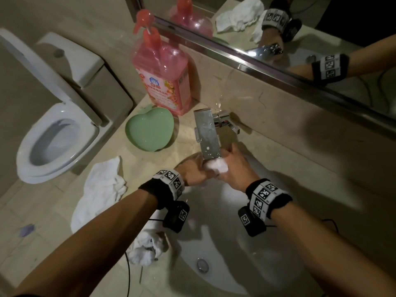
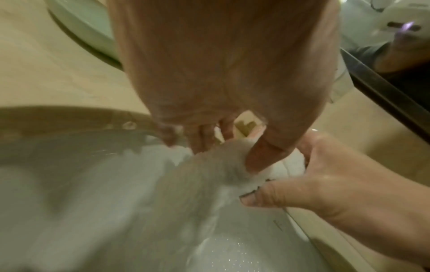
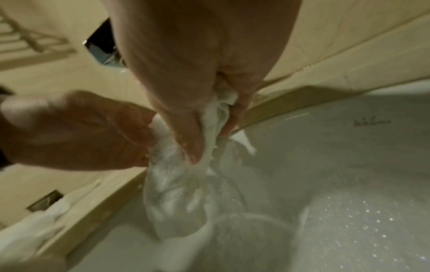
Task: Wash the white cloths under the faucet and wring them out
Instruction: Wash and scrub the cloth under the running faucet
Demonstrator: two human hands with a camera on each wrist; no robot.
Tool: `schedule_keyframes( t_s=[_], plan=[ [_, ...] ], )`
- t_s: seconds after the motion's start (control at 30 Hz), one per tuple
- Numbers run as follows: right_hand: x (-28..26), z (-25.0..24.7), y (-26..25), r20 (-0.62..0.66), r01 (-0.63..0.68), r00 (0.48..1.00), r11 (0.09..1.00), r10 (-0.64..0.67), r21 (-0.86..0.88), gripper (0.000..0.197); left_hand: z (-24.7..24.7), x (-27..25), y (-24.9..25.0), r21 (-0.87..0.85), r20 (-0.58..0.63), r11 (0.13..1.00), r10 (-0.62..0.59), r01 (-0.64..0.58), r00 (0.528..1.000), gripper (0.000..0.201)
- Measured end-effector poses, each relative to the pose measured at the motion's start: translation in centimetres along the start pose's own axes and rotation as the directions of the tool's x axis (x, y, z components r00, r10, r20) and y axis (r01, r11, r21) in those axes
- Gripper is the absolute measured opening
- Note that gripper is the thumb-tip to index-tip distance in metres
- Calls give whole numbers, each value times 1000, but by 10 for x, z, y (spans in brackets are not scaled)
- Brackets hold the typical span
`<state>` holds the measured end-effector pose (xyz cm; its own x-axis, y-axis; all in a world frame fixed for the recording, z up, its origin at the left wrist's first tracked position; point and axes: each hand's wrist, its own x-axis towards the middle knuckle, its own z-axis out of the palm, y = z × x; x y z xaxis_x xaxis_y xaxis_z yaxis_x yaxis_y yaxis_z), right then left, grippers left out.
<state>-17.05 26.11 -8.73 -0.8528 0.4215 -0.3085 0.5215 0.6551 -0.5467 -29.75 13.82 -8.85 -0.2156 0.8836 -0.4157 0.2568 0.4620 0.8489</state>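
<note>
1. Left hand [image 1: 194,171]: bare and wet, fingers and thumb curled round one end of the wet cloth [image 1: 216,166], directly under the faucet [image 1: 209,133] spout.
2. Right hand [image 1: 234,168]: bare and wet, thumb and fingers clamped on the other end of the same cloth, close against the left hand.
3. Wet cloth: white, soaked, bunched into a twisted rope between the two hands; in the right wrist view its loose end [image 3: 172,193] hung down into the sink, limp and wrinkled.
4. Faucet: flat rectangular chrome spout, spotted with droplets, mounted at the back of the counter.
5. Sink [image 1: 278,243]: white oval glazed basin set under the counter, speckled with droplets, with a round metal drain [image 1: 202,264] near the front.
6. Crumpled cloth [image 1: 147,247]: white, wadded, on the counter at the sink's left front rim.
7. Spread cloth [image 1: 100,189]: white, rumpled, lying loosely on the counter well left of the sink.
8. Counter [image 1: 321,168]: beige polished stone with faint veining.
9. Dish [image 1: 149,129]: pale green, apple-shaped, shallow and glossy, left of the faucet.
10. Soap bottle [image 1: 165,76]: translucent pink plastic, pump top, printed label, behind the dish.
11. Mirror [image 1: 321,39]: metal-edged, above the counter's back wall.
12. Toilet [image 1: 57,125]: white, lid raised, left of the counter.
</note>
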Motion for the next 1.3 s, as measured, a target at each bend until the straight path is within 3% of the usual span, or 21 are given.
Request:
schedule_keyframes(
  t_s=[0.13, 0.23, 0.33, 0.47, 0.6, 0.77, 0.87, 1.03, 1.13, 1.2, 1.3],
  plan=[
    [-7, 4, -11, -61, 120, 991, 992, -117, 49, 76, -3, -10, -3, -155, -43, 988, 12, -19, 999, 66],
    [-8, 0, -15, -18, 100, 995, 980, -99, 172, 61, 0, -16, -7, -145, -137, 989, -15, -5, 990, 73],
    [-13, -3, -12, -53, 88, 995, 977, -79, 192, 38, 2, -22, -11, 9, -193, 1000, -10, 12, 981, 87],
    [-21, -1, -10, -159, 138, 980, 982, -117, 130, 16, 4, -28, -14, 426, -216, 903, 47, 50, 975, 75],
    [-24, -3, -8, -155, 99, 985, 984, -76, 147, 14, 3, -31, -14, 472, -283, 868, -14, 152, 959, 75],
    [-19, -10, -11, -78, 55, 996, 993, -47, 102, 13, 1, -28, -2, 532, -265, 844, 86, 71, 961, 71],
    [-17, -14, -3, -55, 32, 998, 997, -28, 74, 9, -6, -17, 4, 639, -193, 769, 142, 14, 971, 69],
    [-16, -20, 10, 43, -74, 997, 962, 65, 263, 10, -9, -4, 18, 389, -84, 919, 114, -72, 990, 58],
    [-16, -23, 19, 128, -151, 984, 966, 126, 208, 34, -16, -3, 19, 240, -127, 971, 48, -17, 991, 48],
    [-16, -20, 22, 130, -159, 982, 976, 140, 150, 22, -18, -3, 17, 238, -130, 971, 29, 3, 991, 46],
    [-12, -16, 17, 90, -230, 972, 954, 216, 193, 28, -16, -3, 14, 285, -197, 952, -54, 110, 979, 48]
  ],
)
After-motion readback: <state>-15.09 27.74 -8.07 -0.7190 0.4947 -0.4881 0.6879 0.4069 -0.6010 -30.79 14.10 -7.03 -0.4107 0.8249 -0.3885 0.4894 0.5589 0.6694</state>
